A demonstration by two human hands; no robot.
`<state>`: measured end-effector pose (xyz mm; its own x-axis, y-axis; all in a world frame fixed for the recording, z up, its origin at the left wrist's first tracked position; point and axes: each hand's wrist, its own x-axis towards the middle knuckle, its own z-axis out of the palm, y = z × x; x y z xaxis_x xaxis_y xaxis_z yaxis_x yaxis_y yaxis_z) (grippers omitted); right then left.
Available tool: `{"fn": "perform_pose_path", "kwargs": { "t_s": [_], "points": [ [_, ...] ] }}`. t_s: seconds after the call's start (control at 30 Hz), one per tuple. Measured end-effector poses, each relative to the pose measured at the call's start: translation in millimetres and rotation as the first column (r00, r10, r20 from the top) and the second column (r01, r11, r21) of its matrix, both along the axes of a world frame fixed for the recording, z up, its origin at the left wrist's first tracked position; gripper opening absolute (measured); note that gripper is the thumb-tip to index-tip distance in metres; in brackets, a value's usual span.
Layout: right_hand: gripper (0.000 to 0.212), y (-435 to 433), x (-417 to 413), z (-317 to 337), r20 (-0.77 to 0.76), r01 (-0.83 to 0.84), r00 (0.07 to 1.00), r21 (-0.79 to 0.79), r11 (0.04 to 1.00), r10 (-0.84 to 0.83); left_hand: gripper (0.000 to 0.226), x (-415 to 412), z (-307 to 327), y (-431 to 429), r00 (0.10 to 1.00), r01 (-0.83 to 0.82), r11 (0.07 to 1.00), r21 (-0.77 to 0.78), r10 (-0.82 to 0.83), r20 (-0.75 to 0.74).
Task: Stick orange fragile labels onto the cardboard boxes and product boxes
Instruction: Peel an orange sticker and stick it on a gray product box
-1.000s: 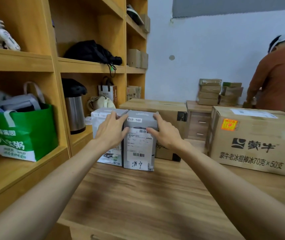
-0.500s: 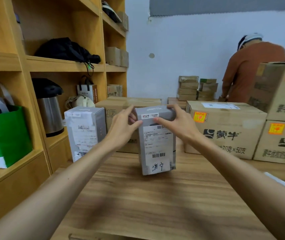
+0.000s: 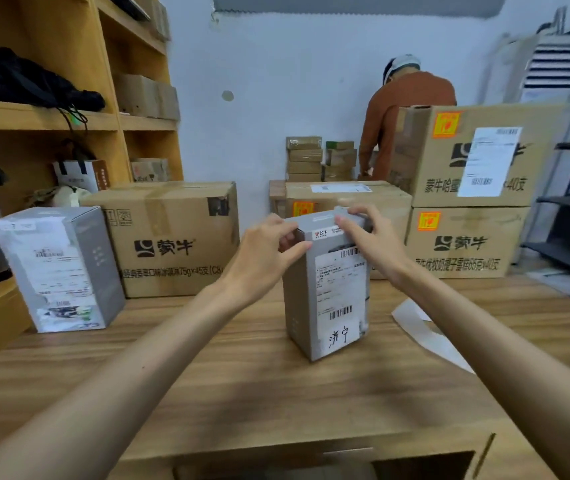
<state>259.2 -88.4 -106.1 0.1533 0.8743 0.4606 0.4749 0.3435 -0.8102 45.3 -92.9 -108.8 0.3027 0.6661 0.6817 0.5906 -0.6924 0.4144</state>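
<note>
Grey product box (image 3: 325,299): upright mid-worktop (image 3: 242,393) (shipping label facing the camera), held at its top.
Left hand (image 3: 269,251): fingers (image 3: 297,249) curled round the top left corner.
Right hand (image 3: 370,240): gripping the top right edge.
Behind: carton (image 3: 349,199) bearing an orange label (image 3: 302,208) – partly hidden by both hands.
Right: stacked cartons (image 3: 463,244), each orange-labelled; white sheet (image 3: 425,334) just beside the box.
Left: second grey box (image 3: 58,268), brown carton (image 3: 172,237) behind it – well apart.
Far back: person in brown (image 3: 404,109), turned away.
</note>
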Motion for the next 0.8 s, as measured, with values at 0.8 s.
{"fn": "perform_pose_path", "kwargs": {
  "t_s": [0.8],
  "points": [
    [0.066, -23.0, 35.0, -57.6, -0.056, -0.285, 0.958, -0.053, 0.957, 0.282, 0.094, 2.9, -46.5, 3.9, 0.944, 0.282, 0.87, -0.404, -0.178, 0.277]
  ]
}}
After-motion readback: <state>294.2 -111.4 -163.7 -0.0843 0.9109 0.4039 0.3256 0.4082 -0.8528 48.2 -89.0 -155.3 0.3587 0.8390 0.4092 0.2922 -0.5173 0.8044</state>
